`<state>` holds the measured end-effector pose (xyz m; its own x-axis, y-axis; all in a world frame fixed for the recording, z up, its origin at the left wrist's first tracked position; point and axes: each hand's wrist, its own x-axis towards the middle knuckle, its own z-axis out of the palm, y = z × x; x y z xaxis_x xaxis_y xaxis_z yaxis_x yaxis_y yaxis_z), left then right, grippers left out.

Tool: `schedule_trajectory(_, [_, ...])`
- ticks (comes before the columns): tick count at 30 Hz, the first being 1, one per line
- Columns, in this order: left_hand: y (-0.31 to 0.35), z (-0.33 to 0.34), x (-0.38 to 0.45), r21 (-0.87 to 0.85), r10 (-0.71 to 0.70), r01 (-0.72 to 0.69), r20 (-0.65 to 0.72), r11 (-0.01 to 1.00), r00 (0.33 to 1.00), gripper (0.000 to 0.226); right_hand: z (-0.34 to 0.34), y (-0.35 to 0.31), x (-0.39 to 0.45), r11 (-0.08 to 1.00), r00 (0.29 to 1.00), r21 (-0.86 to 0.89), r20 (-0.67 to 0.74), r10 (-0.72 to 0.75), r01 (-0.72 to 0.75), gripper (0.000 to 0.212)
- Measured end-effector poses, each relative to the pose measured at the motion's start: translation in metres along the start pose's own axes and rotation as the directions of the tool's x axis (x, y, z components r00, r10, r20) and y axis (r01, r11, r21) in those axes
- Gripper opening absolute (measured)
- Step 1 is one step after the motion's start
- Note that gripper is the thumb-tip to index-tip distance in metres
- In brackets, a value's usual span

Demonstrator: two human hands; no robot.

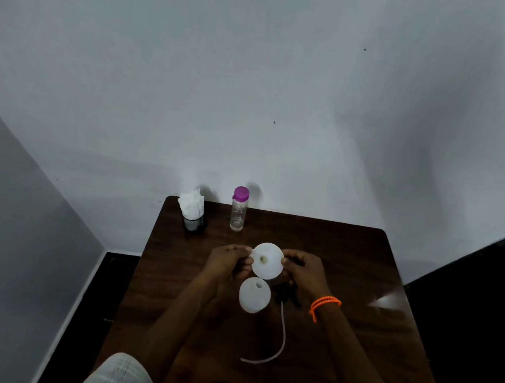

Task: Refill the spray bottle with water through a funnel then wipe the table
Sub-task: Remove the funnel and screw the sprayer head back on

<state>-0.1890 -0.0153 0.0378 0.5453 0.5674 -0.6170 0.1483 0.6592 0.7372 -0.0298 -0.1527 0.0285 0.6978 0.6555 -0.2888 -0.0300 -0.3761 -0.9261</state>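
A white funnel [266, 260] is held above the dark wooden table [345, 257], its wide mouth facing me. My left hand [228, 263] pinches its left rim and my right hand [301, 268] pinches its right rim. Just below it stands the white spray bottle [254, 295], uncapped, with its small neck opening on top. The black spray head [290, 294] lies on the table to the bottle's right, and its white dip tube [282, 334] curls toward me. A clear water bottle with a purple cap [239, 210] stands at the table's far edge.
A black holder stuffed with white tissues [192, 211] stands at the table's far left corner. A grey wall rises right behind the table. Dark floor lies to the left and right. An orange band circles my right wrist.
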Motion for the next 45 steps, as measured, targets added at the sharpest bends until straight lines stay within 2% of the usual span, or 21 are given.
schedule_trajectory(4, [0.013,0.003,0.019,-0.016,-0.006,0.006,0.010,1.000,1.000,0.022,0.002,-0.001,0.022,1.000,0.999,-0.013,0.017,-0.027,0.027,0.024])
schedule_trajectory(6, [0.015,0.004,0.034,0.009,-0.023,0.023,-0.013,1.000,1.000,0.017,0.006,0.004,0.036,1.000,1.000,-0.001,0.009,-0.006,0.006,0.027])
schedule_trajectory(9, [0.012,0.007,0.063,0.028,-0.050,0.051,-0.031,0.998,0.998,0.010,0.017,0.020,0.061,0.998,0.999,0.047,-0.040,0.033,-0.031,0.029])
schedule_trajectory(12, [0.005,0.009,0.095,0.041,-0.085,0.088,-0.078,0.995,0.993,0.016,0.026,0.038,0.088,0.995,0.994,0.083,-0.089,0.064,-0.057,0.026])
schedule_trajectory(15, [-0.003,0.010,0.125,0.082,-0.124,0.132,-0.102,0.988,0.987,0.015,0.034,0.054,0.117,0.996,0.993,0.055,-0.084,0.079,-0.074,0.015])
schedule_trajectory(17, [-0.009,0.011,0.144,0.101,-0.128,0.141,-0.122,0.985,0.984,0.009,0.037,0.064,0.134,0.998,0.996,0.010,-0.060,0.070,-0.070,0.024])
schedule_trajectory(20, [-0.021,0.013,0.178,0.161,-0.088,0.115,-0.167,0.980,0.982,0.008,0.043,0.079,0.160,0.995,0.998,-0.082,-0.034,0.050,-0.053,0.041])
schedule_trajectory(22, [-0.030,0.013,0.199,0.300,-0.001,0.059,-0.190,0.952,0.982,0.007,0.047,0.086,0.176,0.991,0.998,-0.124,-0.042,0.042,-0.047,0.046])
schedule_trajectory(25, [-0.037,0.015,0.223,0.595,0.176,-0.052,-0.152,0.802,0.973,0.014,0.052,0.094,0.196,0.985,0.998,-0.166,-0.044,0.039,-0.046,0.049])
schedule_trajectory(29, [-0.038,0.021,0.238,0.772,0.277,-0.138,-0.051,0.620,0.960,0.024,0.056,0.103,0.215,0.974,0.996,-0.222,-0.090,0.018,-0.038,0.049])
schedule_trajectory(35, [-0.042,0.025,0.254,0.830,0.347,-0.221,0.035,0.513,0.937,0.026,0.059,0.112,0.231,0.954,0.992,-0.301,-0.118,-0.036,-0.002,0.053])
schedule_trajectory(38, [-0.045,0.027,0.260,0.816,0.370,-0.257,0.058,0.518,0.927,0.019,0.058,0.117,0.238,0.928,0.991,-0.372,-0.112,-0.072,0.025,0.048])
schedule_trajectory(41, [-0.048,0.027,0.258,0.802,0.368,-0.235,0.020,0.549,0.929,0.018,0.050,0.120,0.238,0.880,0.991,-0.471,-0.076,-0.113,0.064,0.040])
schedule_trajectory(45, [-0.050,0.019,0.232,0.815,0.345,-0.191,-0.011,0.547,0.939,0.023,0.025,0.130,0.215,0.804,0.998,-0.594,-0.052,-0.019,-0.016,0.058])
